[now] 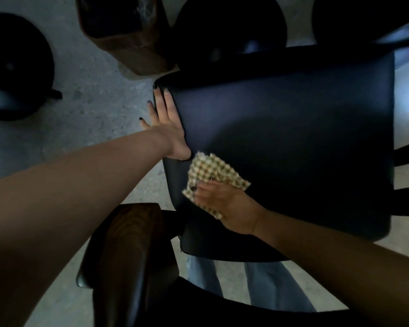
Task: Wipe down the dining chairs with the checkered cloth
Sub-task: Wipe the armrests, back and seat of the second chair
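A dining chair with a black padded seat fills the middle of the view. My left hand lies along the seat's left edge, fingers straight against it. My right hand presses the yellow and white checkered cloth onto the seat near its left front corner. The fingers lie on top of the cloth; part of the cloth is hidden under the hand.
A dark wooden armrest of the chair rises at the lower left. A brown bin stands on the speckled floor behind. Round black stool seats are at the far left and top. Legs in jeans show below.
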